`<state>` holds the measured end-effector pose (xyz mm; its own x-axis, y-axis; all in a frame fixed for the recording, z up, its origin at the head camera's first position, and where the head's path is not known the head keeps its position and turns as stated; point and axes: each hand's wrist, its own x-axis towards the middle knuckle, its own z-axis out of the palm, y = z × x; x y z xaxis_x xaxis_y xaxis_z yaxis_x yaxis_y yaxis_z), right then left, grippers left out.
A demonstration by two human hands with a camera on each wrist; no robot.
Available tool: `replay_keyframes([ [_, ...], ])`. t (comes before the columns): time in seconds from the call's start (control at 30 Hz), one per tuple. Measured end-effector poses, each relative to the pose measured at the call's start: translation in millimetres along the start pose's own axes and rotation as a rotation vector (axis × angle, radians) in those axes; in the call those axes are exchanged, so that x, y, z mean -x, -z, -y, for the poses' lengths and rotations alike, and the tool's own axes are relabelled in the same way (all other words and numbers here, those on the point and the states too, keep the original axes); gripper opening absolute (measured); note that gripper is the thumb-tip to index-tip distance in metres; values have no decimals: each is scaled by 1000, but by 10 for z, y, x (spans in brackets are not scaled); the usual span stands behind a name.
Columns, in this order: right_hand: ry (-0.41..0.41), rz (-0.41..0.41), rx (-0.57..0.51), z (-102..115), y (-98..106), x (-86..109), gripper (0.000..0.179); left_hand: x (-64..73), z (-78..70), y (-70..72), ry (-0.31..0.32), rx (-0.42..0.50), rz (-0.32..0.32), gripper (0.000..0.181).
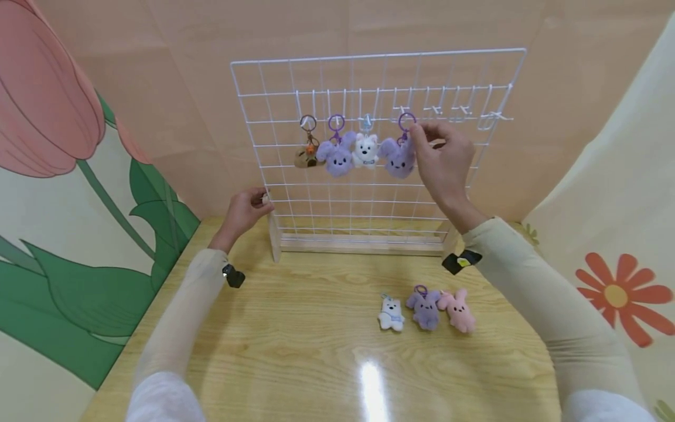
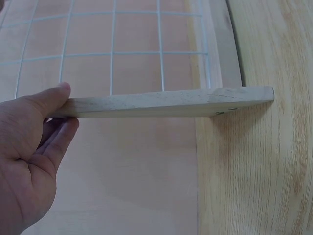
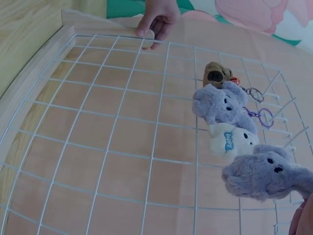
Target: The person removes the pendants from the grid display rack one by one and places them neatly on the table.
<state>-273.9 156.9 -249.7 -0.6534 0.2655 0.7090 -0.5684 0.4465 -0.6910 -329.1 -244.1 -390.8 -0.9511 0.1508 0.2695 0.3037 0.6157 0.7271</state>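
My left hand (image 1: pixel 244 212) pinches the upper end of a wooden side upright (image 2: pixel 171 100) of the rack, thumb on one face and fingers on the other. At the front of the white wire grid (image 1: pixel 379 55), my right hand (image 1: pixel 447 158) holds a purple plush rabbit keychain (image 1: pixel 398 159) by its upper right side, its ring (image 1: pixel 407 121) level with a hook. Left of it hang a white bear-like keychain (image 1: pixel 365 150), another purple rabbit keychain (image 1: pixel 337 159) and a brown plush keychain (image 1: pixel 307 157). The right fingertips are mostly cut off in the right wrist view.
Several white hooks (image 1: pixel 464 110) stick out of the grid further right. On the wooden table (image 1: pixel 295 328) lie a white plush keychain (image 1: pixel 391 315), a purple rabbit (image 1: pixel 425 309) and a pink rabbit (image 1: pixel 459 311). Printed cloth (image 1: pixel 617 293) borders both sides.
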Motion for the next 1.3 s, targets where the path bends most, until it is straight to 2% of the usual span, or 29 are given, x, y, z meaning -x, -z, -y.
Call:
replay_keyframes([
  [0.37, 19, -20, -16, -6, 19, 19, 25, -6, 0, -17, 0, 0, 1, 45],
  [0.67, 29, 6, -29, 0, 41, 102, 19, -16, 10, -16, -5, -4, -7, 47],
  [1.3, 46, 167, 42, -57, 103, 517, 26, -12, -10, -7, 5, -10, -6, 47],
])
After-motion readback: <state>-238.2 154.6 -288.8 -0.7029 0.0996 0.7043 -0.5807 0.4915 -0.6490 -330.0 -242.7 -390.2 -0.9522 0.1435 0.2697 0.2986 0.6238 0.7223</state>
